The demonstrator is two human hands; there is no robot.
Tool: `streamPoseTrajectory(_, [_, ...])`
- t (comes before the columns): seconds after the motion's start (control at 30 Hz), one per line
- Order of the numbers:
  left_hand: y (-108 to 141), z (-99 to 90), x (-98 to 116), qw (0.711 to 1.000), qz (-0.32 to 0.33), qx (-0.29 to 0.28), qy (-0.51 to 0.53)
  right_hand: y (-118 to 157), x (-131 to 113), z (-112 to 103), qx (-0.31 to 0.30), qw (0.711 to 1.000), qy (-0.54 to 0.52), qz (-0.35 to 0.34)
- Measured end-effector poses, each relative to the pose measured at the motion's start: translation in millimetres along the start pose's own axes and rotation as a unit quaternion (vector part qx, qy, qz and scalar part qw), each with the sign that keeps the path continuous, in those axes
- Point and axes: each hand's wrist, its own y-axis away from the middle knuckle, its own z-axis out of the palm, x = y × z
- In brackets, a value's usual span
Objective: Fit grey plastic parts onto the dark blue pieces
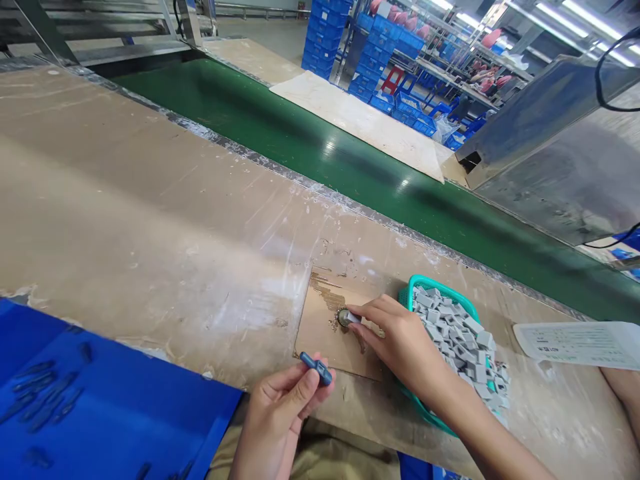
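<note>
1. My left hand (287, 408) pinches a blue part (316, 369) between thumb and fingers, over the counter's (150, 220) near edge. I grip its thicker portion, probably to leave the slim end free.
2. My right hand (395, 331) pinches a grey piece (354, 318) at a small round cap (343, 316); I cannot tell whether they touch.
3. Under the cap lies cardboard (315, 337) with a brown, wet-looking smear, perhaps put there to spare the counter.
4. Right beside it, the basket (445, 287) holds more grey pieces, likely set there for easy reach.
5. On the left, a blue tray (150, 407) at the near edge carries loose dark parts (50, 393).
6. Right of the basket is a white bottle (575, 341); near it shows another person's arm (620, 383).
7. The counter is tan, scuffed and stained, its far edge bordering a green belt (280, 147).
8. Beyond stand stacked blue crates (323, 40) and a red stool (393, 80), under strip lights (575, 19).
</note>
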Motion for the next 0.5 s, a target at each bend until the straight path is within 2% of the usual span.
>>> streamPoseTrajectory(0.2, [-2.9, -7.5, -1.9, 0.999, -0.007, -0.022, -0.028, -4.9, 0.0, 7.5, -0.022, 1.000, -0.006, 0.003])
streamPoseTrajectory(0.3, [-7.9, -10.3, -6.5, 0.998, -0.013, -0.048, -0.024, -2.9, -2.1, 3.6, -0.007, 0.999, -0.029, 0.017])
streamPoseTrajectory(0.4, [-15.8, -9.6, -12.2, 0.996, -0.011, -0.084, -0.024, 2.6, -10.2, -10.9, 0.033, 0.991, -0.098, 0.080])
streamPoseTrajectory(0.5, [-22.5, -2.6, -17.2, 0.993, -0.003, -0.116, -0.034, 10.4, -21.3, -29.7, 0.065, 0.964, -0.197, 0.167])
